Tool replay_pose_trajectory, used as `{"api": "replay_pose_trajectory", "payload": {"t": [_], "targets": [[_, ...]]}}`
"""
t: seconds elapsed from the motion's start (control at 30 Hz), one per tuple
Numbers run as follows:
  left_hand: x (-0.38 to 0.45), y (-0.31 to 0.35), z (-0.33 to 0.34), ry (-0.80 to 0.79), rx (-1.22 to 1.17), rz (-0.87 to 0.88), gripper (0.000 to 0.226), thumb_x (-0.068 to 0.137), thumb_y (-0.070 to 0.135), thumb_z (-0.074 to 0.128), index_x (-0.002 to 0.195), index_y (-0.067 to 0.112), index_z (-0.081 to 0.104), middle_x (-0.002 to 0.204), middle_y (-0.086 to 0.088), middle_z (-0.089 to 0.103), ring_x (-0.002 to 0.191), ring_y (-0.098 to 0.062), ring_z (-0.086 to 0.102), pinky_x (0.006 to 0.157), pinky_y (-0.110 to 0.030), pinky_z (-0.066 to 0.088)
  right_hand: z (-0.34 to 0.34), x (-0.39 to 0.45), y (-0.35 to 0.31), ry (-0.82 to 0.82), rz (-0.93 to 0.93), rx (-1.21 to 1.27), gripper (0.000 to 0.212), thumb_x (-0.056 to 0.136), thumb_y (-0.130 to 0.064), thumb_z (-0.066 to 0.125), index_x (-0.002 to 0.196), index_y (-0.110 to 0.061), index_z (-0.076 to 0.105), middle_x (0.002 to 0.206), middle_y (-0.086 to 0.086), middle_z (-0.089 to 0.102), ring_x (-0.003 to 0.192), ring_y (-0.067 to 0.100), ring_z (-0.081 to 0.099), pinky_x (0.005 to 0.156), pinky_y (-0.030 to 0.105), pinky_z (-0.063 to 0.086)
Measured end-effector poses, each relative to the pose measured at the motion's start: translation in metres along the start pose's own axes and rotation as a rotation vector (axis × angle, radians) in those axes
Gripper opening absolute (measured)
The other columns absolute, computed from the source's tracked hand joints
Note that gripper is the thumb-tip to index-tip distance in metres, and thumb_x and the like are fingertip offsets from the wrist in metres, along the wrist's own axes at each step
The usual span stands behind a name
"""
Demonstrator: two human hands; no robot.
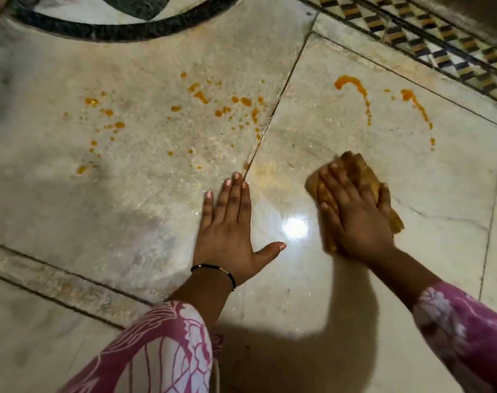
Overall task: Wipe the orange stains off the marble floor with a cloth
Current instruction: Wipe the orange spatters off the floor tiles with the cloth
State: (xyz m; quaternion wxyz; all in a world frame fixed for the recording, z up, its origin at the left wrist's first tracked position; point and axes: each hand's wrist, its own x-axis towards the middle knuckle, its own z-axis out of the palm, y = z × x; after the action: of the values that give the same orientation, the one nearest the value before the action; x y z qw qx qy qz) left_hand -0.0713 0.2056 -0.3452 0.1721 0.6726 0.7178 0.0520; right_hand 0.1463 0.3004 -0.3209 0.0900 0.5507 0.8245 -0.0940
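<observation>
Head camera: orange stains [167, 117] spatter the marble floor [355, 293] at left; the left hand [227, 231] lies flat, fingers straight; at right, the right hand [355, 219] presses a folded cloth [363, 171] below two untouched streaks [357, 89]. Most of the wiping appears left to do.

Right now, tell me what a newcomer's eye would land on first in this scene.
First, the orange stains spattered across the far part of the marble floor, with two curved orange streaks on the slab to the right. Next, the right hand pressing a folded orange-tinged cloth flat on the floor just below those streaks. The left hand rests flat beside it, near a bright glare spot.
</observation>
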Motion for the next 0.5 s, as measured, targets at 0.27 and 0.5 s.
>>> {"api": "replay_pose_trajectory", "payload": {"t": [0.27, 0.5], "targets": [[-0.001, -0.002, 0.002, 0.040, -0.011, 0.010, 0.108, 0.076, 0.082, 0.026, 0.148, 0.005, 0.003, 0.158, -0.012, -0.003, 0.146, -0.023, -0.005, 0.116, -0.049, -0.001, -0.010, 0.068, -0.070, 0.065, -0.358, -0.099, 0.055, 0.094, -0.041, 0.032, 0.147, -0.029, 0.025, 0.155, -0.004, 0.027, 0.144, 0.029, 0.018, 0.110, 0.060, 0.000], [-0.005, 0.003, -0.004, -0.006, 0.025, 0.013, 0.110, 0.075, 0.083, 0.022, 0.147, 0.004, -0.005, 0.158, -0.013, -0.010, 0.145, -0.025, -0.011, 0.115, -0.049, -0.007, -0.013, -0.068, 0.014, -0.262, -0.413, -0.292, 0.057, 0.094, -0.054, 0.015, 0.147, -0.033, 0.019, 0.151, -0.006, 0.033, 0.127, 0.028, 0.049, 0.105, 0.058, 0.018]]}}
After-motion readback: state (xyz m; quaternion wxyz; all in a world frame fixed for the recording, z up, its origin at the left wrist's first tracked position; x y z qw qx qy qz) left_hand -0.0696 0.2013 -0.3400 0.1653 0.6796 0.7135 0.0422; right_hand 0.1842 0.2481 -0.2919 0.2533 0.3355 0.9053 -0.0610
